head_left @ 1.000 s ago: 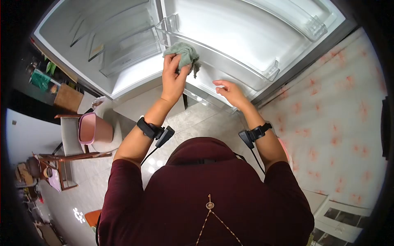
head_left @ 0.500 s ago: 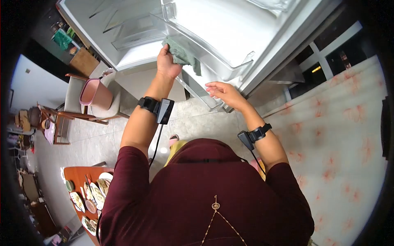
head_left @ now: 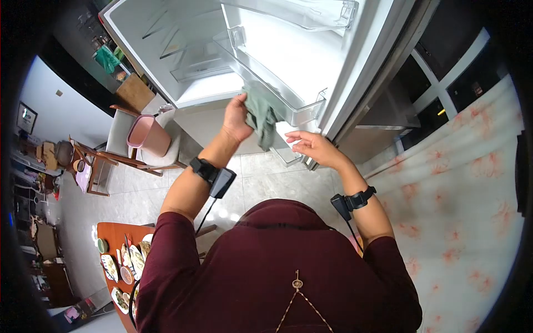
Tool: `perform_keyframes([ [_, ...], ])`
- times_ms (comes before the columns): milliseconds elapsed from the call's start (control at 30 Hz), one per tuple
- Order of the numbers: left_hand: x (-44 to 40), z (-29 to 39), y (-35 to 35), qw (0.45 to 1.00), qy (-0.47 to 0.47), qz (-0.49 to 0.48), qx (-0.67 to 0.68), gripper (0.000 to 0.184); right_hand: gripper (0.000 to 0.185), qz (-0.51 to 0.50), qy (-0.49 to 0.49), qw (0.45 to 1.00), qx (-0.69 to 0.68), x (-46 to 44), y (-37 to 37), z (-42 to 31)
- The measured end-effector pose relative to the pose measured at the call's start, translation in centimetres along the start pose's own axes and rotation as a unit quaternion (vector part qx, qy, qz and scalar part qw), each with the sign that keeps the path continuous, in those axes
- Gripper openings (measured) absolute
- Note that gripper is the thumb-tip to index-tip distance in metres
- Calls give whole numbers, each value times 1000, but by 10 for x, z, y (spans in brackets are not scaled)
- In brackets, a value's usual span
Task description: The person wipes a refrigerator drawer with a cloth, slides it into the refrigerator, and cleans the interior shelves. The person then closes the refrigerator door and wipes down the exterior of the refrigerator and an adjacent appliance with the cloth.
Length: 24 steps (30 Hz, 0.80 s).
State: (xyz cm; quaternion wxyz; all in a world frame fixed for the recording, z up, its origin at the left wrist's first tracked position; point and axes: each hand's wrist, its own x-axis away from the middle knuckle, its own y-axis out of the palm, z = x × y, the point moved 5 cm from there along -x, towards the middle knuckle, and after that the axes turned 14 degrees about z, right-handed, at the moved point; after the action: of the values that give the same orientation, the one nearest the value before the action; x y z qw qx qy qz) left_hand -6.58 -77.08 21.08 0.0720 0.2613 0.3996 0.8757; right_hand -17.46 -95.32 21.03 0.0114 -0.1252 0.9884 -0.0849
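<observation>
A crumpled grey-green cloth (head_left: 263, 121) is held by the left hand (head_left: 237, 119) in front of an open refrigerator door. It is gripped at its left side, with the thumb laid at the upper edge; the remaining fingers are mostly hidden, so how tightly they are closed cannot be told. The loose end of the cloth is hung downward toward the near side. Its upper part is seen against the low, clear plastic door bin (head_left: 304, 115), though whether the two are pressed together cannot be made out.

The right hand (head_left: 315, 147) is held to the right of the cloth, near the lower end of the white inner door panel (head_left: 288, 58). Its fingers are parted and gently bent; contact with the panel cannot be judged. Each forearm is circled by a black strap with a small box-shaped device (head_left: 223, 183).

On the far left, the pale refrigerator compartment (head_left: 206, 86) is fitted with clear shelves. Nearer, on the left, a pink plastic bin (head_left: 157, 141) is supported by a wooden chair with pale upholstery (head_left: 123, 132). On the near left, plates of food are set on a reddish-brown wooden table (head_left: 114, 228). The right side is covered by a pale curtain with orange-red flower prints (head_left: 444, 222).
</observation>
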Motion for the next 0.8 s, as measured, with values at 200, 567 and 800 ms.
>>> perform_keyframes([
  [200,-26,52,-4,992,76,81,60,44,44,71,12,997,-23,-18,6,6],
  [567,-13,12,-5,1000,-12,-15,11,42,35,116,-31,993,-3,-20,12,-14],
  [800,-51,84,-2,993,86,38,76,44,21,227,-223,911,262,-10,10,-35],
])
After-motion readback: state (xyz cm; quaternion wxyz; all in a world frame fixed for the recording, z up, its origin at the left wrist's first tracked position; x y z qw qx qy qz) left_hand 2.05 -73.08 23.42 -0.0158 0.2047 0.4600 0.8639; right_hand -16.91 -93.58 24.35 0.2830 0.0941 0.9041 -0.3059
